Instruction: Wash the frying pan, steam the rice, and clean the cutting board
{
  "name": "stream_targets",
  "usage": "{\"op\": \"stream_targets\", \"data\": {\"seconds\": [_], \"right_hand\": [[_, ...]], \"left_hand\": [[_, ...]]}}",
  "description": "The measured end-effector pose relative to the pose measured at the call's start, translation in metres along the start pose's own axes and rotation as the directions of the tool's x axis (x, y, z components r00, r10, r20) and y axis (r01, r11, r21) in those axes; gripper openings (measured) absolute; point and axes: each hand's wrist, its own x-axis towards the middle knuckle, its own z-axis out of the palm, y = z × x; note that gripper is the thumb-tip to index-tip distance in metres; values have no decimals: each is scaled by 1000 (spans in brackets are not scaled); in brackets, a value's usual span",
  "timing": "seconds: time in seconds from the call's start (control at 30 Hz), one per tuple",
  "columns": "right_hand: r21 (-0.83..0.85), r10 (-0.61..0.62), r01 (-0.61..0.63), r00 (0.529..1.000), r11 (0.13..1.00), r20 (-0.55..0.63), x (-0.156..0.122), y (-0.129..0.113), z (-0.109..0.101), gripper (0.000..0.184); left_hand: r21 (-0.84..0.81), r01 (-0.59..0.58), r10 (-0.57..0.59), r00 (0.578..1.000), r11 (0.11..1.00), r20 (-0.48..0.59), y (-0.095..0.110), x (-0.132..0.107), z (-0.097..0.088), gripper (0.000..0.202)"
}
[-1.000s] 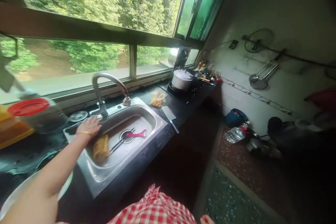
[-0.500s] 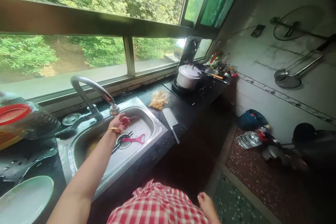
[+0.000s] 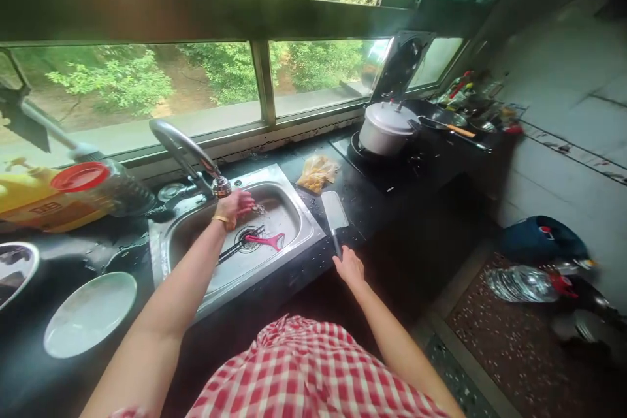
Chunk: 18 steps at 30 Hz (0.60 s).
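My left hand (image 3: 236, 205) is under the spout of the curved faucet (image 3: 183, 134), fingers stretched out and apart, with water splashing off them. Below it, a pink peeler (image 3: 264, 240) and dark chopsticks (image 3: 232, 250) lie by the drain of the steel sink (image 3: 306, 235). At the counter's front edge, my right hand (image 3: 351, 266) is closed on the end of the dark handle of a cleaver (image 3: 335, 211). Its wide blade lies flat on the counter, pointing away from me. Behind the blade sits a clear bag of yellow pieces (image 3: 317, 173).
A pressure cooker (image 3: 388, 127) stands on the stove, with a wok (image 3: 435, 114) behind it. Left of the sink are a white plate (image 3: 91, 315), a red-lidded jar (image 3: 82, 176) and a yellow jug (image 3: 29, 199). A large bottle (image 3: 522, 284) lies on the floor at right.
My right hand has come up from beside my body to the cleaver's handle. My left hand remains at the faucet, now with water splashing from it. The view has shifted left.
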Motion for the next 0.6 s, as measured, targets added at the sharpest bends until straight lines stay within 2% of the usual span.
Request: {"op": "stream_targets", "data": {"seconds": [0.07,0.13,0.23,0.33,0.4,0.47,0.53,0.57,0.6], "right_hand": [[-41,28,-26,999,999,47,0,2,2,36],[-65,81,-76,992,995,93,-5,10,6,31],[-80,192,-182,969,980,155,-20,27,12,34],[-74,230,-221,958,973,168,-40,42,14,35],[-57,221,-215,965,975,144,-54,49,15,30],[-14,219,-218,970,976,105,-68,57,19,31],[55,221,-225,973,973,61,-82,66,27,37],[87,228,-231,973,969,42,-88,71,32,39],[113,241,-242,970,964,18,-93,76,37,40]], "left_hand": [[271,-3,-12,999,963,53,-29,-3,15,45],[491,-40,-23,992,870,121,-65,-7,34,32],[736,-131,-41,977,664,211,-114,-10,60,27],[874,-199,-60,966,444,250,-140,-8,72,24],[904,-202,-44,971,376,235,-141,-4,68,25],[915,-188,0,980,358,201,-130,4,56,28],[925,-172,61,985,338,161,-106,18,36,30],[917,-168,103,985,362,140,-91,28,24,29],[889,-171,154,981,424,116,-73,39,11,27]]}}
